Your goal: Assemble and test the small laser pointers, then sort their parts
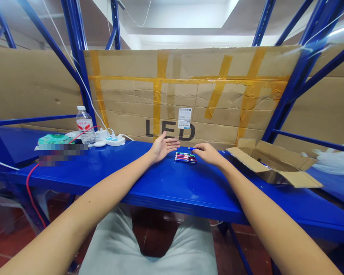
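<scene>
A small pile of coloured pens (185, 157) lies on the blue metal shelf (166, 183) in front of me. My left hand (164, 146) rests just left of the pile, palm turned up and fingers stretched out, holding nothing. My right hand (206, 152) lies at the right end of the pile with fingers curled, pinching a blue pen (190, 148) at the pile's far edge.
An open cardboard box (275, 164) sits to the right. At the left stand a water bottle (85, 125), a white power strip (113, 140), a tissue pack (55, 139) and a red cable (31, 191). A taped cardboard wall (189, 95) backs the shelf.
</scene>
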Available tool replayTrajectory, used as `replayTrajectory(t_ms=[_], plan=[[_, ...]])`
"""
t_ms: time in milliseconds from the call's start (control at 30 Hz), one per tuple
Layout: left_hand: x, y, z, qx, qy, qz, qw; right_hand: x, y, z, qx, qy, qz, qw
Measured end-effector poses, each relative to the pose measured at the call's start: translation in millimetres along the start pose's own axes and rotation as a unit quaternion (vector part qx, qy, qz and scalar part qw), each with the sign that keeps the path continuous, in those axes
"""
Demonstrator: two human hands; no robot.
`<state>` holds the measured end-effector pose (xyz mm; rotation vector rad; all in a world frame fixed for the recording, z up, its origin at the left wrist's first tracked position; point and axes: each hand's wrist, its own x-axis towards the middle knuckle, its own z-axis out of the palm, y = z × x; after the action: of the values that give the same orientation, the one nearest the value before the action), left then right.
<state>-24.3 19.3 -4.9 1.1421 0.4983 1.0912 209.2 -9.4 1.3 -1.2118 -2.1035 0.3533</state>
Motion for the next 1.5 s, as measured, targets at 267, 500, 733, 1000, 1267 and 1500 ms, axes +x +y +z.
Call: replayTrajectory(t_ms=[267,500,733,1000,1267,1500], plan=[[0.8,-0.5,-1.1,0.005,-0.004,-0.003,1.000,1.5,1.6,0.1,0.003,0.018,0.005,1.000],[-0.2,0.0,0.2,0.007,0.000,-0.004,1.000,0.9,-2.2,-1.1,0.016,0.035,-0.003,0.999],[0.7,-0.6,-1.3,0.010,-0.004,-0.006,1.000,1.0,-2.2,-0.5,0.025,0.032,-0.006,0.999],[-0.2,0.5,0.5,-0.003,0.008,0.001,1.000,-0.7,-1.7,0.0,0.004,-0.004,-0.006,1.000],[-0.8,1.3,0.8,-0.003,0.009,0.000,1.000,-0.3,-0.2,0.3,-0.017,-0.011,-0.017,1.000],[-0.8,1.2,0.6,0.002,0.008,0.002,1.000,-1.5,-2.5,-0.6,-0.003,-0.024,-0.017,1.000]])
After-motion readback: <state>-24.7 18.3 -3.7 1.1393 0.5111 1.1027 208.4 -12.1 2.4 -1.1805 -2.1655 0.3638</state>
